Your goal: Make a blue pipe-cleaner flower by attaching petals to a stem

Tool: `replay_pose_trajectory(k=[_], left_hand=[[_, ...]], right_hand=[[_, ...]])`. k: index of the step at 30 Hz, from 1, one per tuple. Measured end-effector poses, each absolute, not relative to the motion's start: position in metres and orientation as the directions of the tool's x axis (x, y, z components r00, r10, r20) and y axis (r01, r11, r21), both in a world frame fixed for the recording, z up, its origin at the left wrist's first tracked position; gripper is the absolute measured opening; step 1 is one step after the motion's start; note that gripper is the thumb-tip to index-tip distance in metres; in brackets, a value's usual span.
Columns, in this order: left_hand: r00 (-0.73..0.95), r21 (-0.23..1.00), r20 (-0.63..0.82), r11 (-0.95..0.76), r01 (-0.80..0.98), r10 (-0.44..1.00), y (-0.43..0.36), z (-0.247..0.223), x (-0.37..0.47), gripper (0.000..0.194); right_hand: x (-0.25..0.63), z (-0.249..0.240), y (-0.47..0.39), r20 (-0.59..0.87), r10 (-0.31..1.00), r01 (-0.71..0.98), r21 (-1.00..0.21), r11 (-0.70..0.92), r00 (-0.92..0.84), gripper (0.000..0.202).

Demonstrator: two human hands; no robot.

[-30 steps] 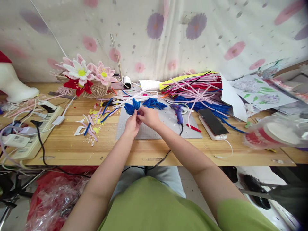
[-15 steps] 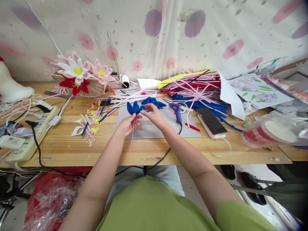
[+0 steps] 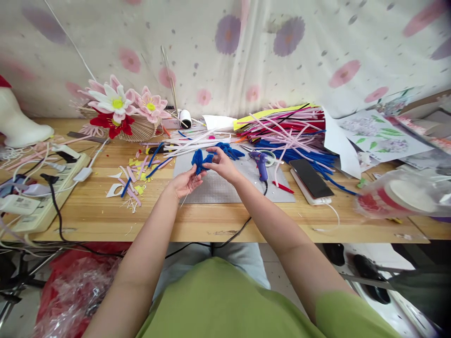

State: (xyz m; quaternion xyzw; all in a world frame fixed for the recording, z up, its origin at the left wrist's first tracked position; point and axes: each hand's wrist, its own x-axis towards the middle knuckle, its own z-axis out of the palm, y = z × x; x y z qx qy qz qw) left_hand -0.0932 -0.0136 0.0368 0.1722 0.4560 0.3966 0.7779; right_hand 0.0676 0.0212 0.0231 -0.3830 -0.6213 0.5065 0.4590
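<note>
1. A white curtain printed with pink and purple blossoms hangs behind a wooden table, its back edge crowded with craft materials.
2. Since half a second ago, the blue flower has been turned: its petals, then fanned upward, now show one standing toward the table's back edge and another lying toward the right edge. In the work of handling the petals, this seems to put the outer one within the right fingers' reach.
3. The thin wire stem has swung too; it hung almost straight and now slants.
4. The flower's long axis runs along that stem, petals toward the back edge, free end toward the front edge and leaning left.
5. The flower is held up over the back left corner of the gray mat.
6. The left hand pinches it just below the petals.
7. The right hand is curved, thumb and forefinger apart around the outer petal; whether they press it, one cannot tell.
8. More blue petals lie on the mat's back edge, beyond the right fingers.
</note>
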Motion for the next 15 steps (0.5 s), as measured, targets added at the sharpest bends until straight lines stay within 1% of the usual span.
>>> replay_pose_trajectory(k=[3,10,15], left_hand=[[0.244,0.579,-0.599,0.623,-0.526,0.763,-0.0129,0.0339,-0.091,0.017],[0.21,0.639,-0.566,0.585,-0.499,0.797,-0.0172,0.0376,-0.0856,0.015],[0.212,0.657,-0.555,0.58,-0.481,0.805,-0.0203,0.0383,-0.0835,0.016]], right_hand=[[0.0672,0.0232,0.0222,0.173,0.95,0.018,-0.983,0.184,-0.261,0.054],[0.0681,0.0235,0.0258,0.148,0.962,0.018,-0.988,0.156,-0.231,0.051],[0.0693,0.0247,0.0245,0.154,0.957,-0.05,-0.988,0.146,-0.245,0.051]])
